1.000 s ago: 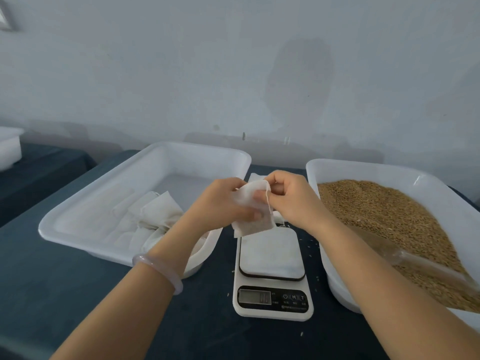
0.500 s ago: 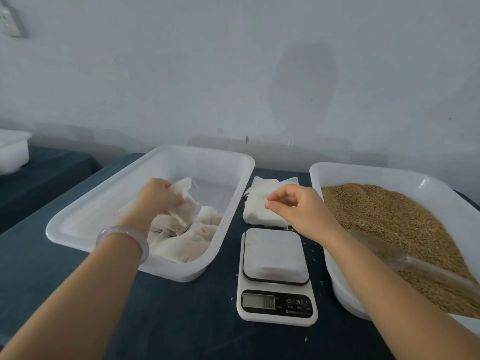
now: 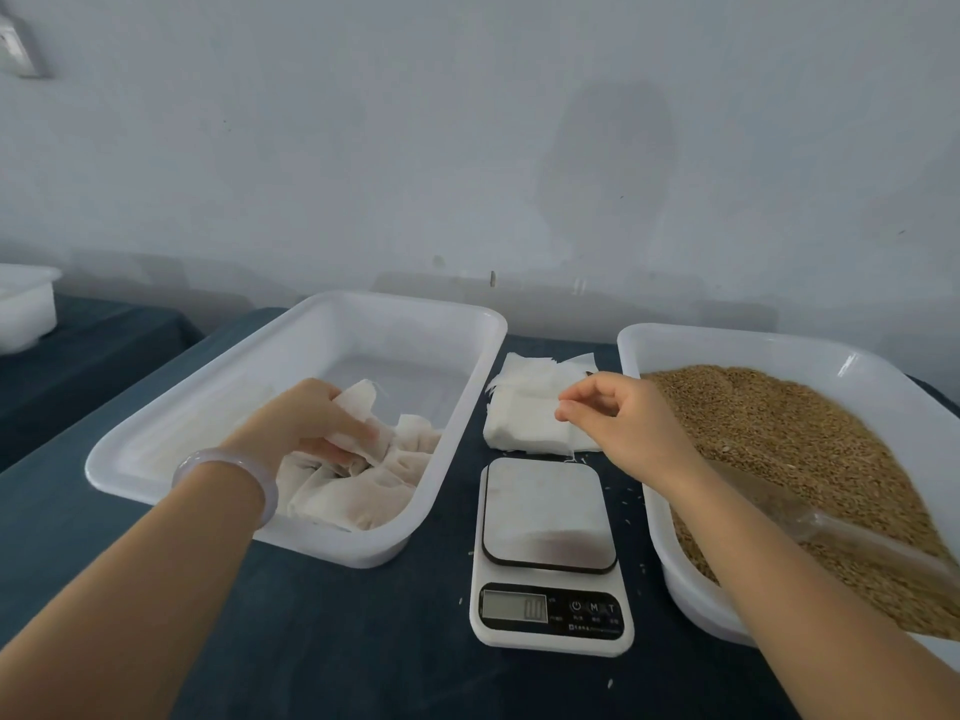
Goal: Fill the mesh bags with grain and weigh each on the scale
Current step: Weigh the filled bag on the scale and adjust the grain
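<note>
My left hand (image 3: 301,418) is inside the white tray (image 3: 218,376) on the left and grips a white mesh bag (image 3: 361,402) on top of a pile of filled bags (image 3: 363,491). My right hand (image 3: 618,423) hovers over a stack of flat empty mesh bags (image 3: 524,413); its fingers are loosely curled and hold nothing. The digital scale (image 3: 545,511) stands in front of that stack with a bare platform. A second white tray (image 3: 727,345) on the right holds brown grain (image 3: 779,423), with a clear plastic scoop (image 3: 831,532) lying in it.
Everything stands on a dark blue cloth (image 3: 363,641) with a few loose grains around the scale. Another white tub (image 3: 26,309) sits on a separate surface at far left. A pale wall runs close behind the trays.
One second ago both hands held the bag above the scale. My left hand has since carried it into the left tray, and my right hand let go and stayed over the empty bags.
</note>
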### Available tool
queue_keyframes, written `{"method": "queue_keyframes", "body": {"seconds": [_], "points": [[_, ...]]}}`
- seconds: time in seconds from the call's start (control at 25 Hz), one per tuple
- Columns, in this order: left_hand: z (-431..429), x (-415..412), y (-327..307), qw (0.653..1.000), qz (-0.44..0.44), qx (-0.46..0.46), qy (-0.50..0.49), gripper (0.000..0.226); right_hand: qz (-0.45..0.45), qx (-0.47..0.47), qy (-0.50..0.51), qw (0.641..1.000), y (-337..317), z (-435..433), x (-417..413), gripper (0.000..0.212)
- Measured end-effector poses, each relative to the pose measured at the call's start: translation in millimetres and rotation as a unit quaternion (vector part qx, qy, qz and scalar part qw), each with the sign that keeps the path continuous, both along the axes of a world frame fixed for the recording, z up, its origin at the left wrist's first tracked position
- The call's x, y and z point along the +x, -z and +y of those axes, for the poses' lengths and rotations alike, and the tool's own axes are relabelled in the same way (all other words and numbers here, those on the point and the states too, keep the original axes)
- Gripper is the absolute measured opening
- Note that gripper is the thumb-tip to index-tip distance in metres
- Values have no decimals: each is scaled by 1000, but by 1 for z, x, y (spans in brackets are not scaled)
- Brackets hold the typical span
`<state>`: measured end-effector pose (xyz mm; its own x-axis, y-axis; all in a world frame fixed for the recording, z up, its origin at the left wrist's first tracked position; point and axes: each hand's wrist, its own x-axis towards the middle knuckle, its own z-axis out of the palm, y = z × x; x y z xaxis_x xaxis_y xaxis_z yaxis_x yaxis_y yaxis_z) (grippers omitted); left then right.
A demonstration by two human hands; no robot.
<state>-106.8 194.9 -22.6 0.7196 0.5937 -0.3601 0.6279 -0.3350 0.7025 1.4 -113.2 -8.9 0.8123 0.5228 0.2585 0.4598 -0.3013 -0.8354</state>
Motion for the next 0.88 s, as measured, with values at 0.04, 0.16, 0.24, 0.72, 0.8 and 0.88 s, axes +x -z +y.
{"method": "queue_keyframes", "body": {"seconds": [0.04,0.16,0.24,0.72,0.8,0.88], "points": [[-4,4,2,999,28,32,13,36,0,0,-1,1000,1,0,0,4],[-11,14,5,987,76,134,39,25,-7,-5,-4,1000,2,-1,0,9],[-7,14,5,965,100,232,74,19,-14,-13,-6,1000,4,-2,-1,13],[-43,34,-36,937,-12,337,91,54,-16,-45,19,999,6,0,7,10],[-80,45,-48,928,-126,325,130,34,-14,-67,17,998,4,4,9,7],[-105,49,-44,928,-127,303,178,22,-25,-86,-3,996,2,12,8,4]]}}
